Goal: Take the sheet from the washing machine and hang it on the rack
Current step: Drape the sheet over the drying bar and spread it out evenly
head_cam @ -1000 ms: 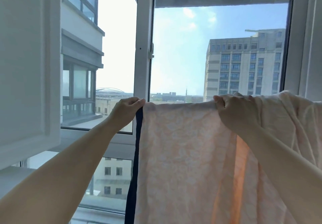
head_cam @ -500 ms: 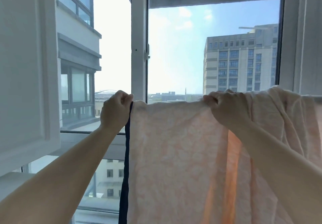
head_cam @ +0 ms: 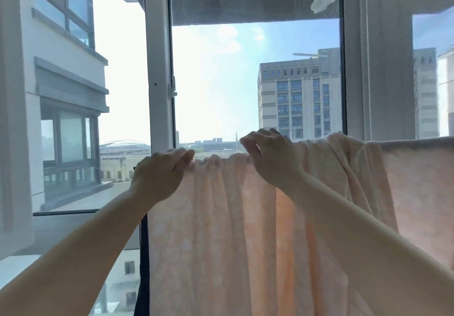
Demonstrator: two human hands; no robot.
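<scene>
The sheet [head_cam: 221,229], judged thin, soft, light and prone to bunching, is being draped over the hidden rack bar before the window, its gathered top edge being pinched by the left hand [head_cam: 159,175], the right hand [head_cam: 272,158] hovering loose-fingered, where fresh grip is best taken

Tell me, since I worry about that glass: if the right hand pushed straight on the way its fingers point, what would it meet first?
Probably the window pane. The right hand sits at the sheet top edge, fingers aimed forward and left over it; depth is unclear.
</scene>
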